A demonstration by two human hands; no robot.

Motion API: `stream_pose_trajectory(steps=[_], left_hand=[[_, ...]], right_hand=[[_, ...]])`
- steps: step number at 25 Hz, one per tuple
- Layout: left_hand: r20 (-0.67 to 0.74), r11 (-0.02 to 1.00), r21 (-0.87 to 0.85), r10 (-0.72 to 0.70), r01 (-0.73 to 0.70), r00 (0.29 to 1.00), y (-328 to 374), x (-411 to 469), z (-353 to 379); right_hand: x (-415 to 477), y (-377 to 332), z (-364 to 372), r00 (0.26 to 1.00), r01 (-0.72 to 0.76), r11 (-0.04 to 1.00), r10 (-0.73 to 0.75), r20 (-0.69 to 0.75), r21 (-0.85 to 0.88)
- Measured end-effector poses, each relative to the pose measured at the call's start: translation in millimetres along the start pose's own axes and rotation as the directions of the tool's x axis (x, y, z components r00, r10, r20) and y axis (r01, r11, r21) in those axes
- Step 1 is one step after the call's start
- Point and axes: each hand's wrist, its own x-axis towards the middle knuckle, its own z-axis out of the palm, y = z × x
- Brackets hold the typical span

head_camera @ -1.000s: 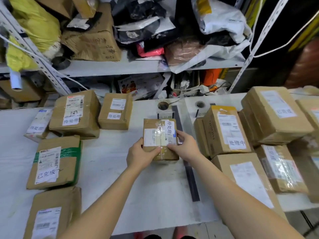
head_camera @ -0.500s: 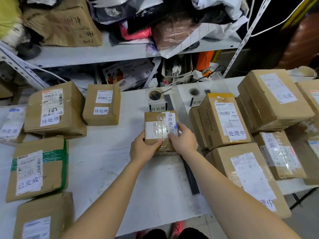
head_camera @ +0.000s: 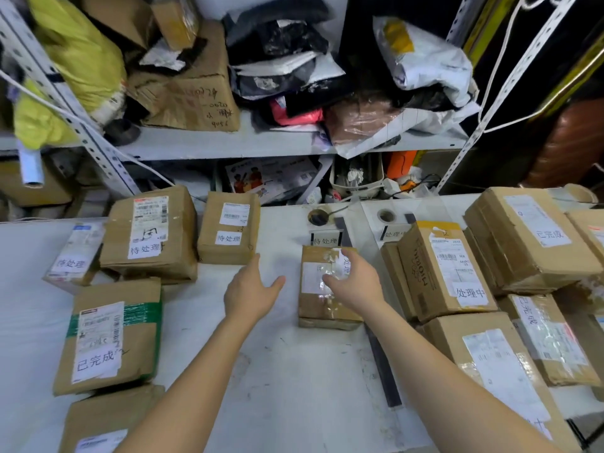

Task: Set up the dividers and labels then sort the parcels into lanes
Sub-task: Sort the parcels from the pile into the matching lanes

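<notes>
A small taped cardboard parcel (head_camera: 318, 310) lies flat on the white table (head_camera: 294, 371), just left of a dark divider strip (head_camera: 382, 364) and below a standing lane label (head_camera: 325, 240). My left hand (head_camera: 250, 291) hovers open to the parcel's left, apart from it. Over the parcel's top right hangs my right hand (head_camera: 354, 279), fingers spread; whether it touches the parcel I cannot tell. Parcels with white handwritten labels lie left (head_camera: 148, 238) (head_camera: 228, 232) and near left (head_camera: 111, 336). More labelled parcels crowd the right side (head_camera: 441, 269) (head_camera: 523, 237).
A metal shelf (head_camera: 228, 145) behind the table holds bags, mailers and a worn carton. A slanted perforated upright (head_camera: 98, 148) crosses at the left. Two round cable holes (head_camera: 317, 217) (head_camera: 385, 215) sit at the table's back edge. Another parcel (head_camera: 98, 426) lies at the bottom left.
Both hands have let go of the small parcel, which now lies flat on the table. My left hand has drawn away to the left; my right hand has opened above it.
</notes>
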Motion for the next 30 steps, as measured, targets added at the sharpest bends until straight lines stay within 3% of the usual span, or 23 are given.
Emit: stream_pose_trajectory(steps=[5, 11, 17, 23, 30], left_hand=[[-0.145, 0.948, 0.304, 0.140, -0.091, 0.979, -18.4, 38.0, -74.3], [-0.062, 0.888, 0.422, 0.229, -0.182, 0.972, -30.7, 98.1, -108.2], [0.033, 0.827, 0.543, 0.153, -0.146, 0.988, -42.4, 152.2, -101.8], [0.086, 0.895, 0.445, -0.038, -0.004, 0.996, -53.7, 196.4, -78.8], [0.038, 0.928, 0.352, -0.149, 0.126, 0.988, -52.0, 211.3, -67.0]], right_hand=[[16.6, -54.3, 6.6, 0.983, 0.183, 0.969, -0.180, 0.032, -0.165], [50.8, -107.4, 40.7, 0.942, 0.334, 0.869, -0.303, 0.142, -0.365], [103.8, -132.5, 81.5, 0.914, 0.394, 0.826, -0.306, 0.265, -0.403], [151.1, -129.3, 120.6, 0.930, 0.231, 0.942, -0.140, 0.339, -0.245], [159.0, -105.5, 149.7, 0.911, -0.028, 0.992, -0.024, 0.413, 0.120]])
